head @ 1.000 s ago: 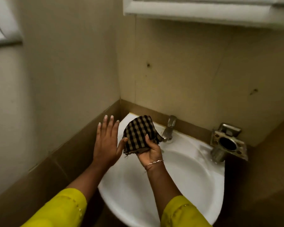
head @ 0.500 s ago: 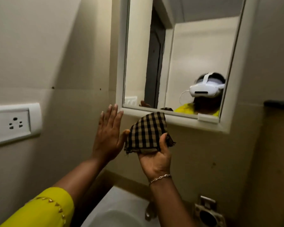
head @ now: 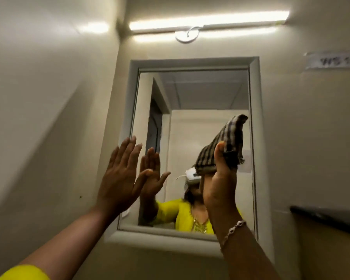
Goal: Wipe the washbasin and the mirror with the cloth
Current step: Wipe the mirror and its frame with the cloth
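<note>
A white-framed mirror hangs on the wall straight ahead. My right hand holds a folded black-and-beige checked cloth raised in front of the mirror's right half, thumb pressed on the cloth. Whether the cloth touches the glass I cannot tell. My left hand is raised flat with straight fingers at the mirror's left frame edge. The washbasin is out of view below.
A tube light glows above the mirror, with a round white hook under it. A paper label is stuck on the wall at upper right. A dark ledge juts out at the right. The left wall is close.
The view has tilted up from the basin to the mirror. Both hands rose; the right hand lifted the cloth from below the mirror's bottom frame to in front of the glass.
</note>
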